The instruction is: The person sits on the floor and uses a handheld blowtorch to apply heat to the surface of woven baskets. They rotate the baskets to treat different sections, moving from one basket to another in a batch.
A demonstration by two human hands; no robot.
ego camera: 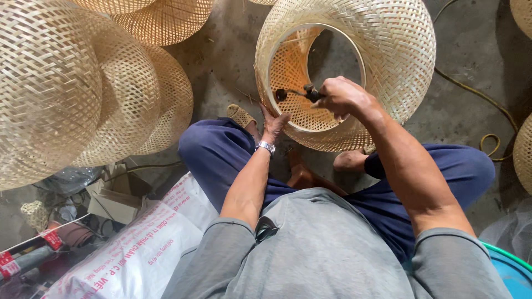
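A round woven bamboo lampshade (pixel 388 50) lies on its side on the concrete floor in front of my knees, its ringed opening facing me. My left hand (pixel 273 123), with a metal watch on the wrist, presses flat against the lower left of the rim. My right hand (pixel 342 97) is closed around a small dark hand tool (pixel 296 93) whose tip points left at the inner edge of the rim. I sit low, legs in blue trousers to either side.
Several finished woven shades (pixel 83 83) are stacked at the left. More shades show at the right edge (pixel 523 152). A yellow cord (pixel 482 99) runs across the floor at right. A printed white sack (pixel 133 254), cardboard boxes and a blue tub (pixel 512 271) lie near me.
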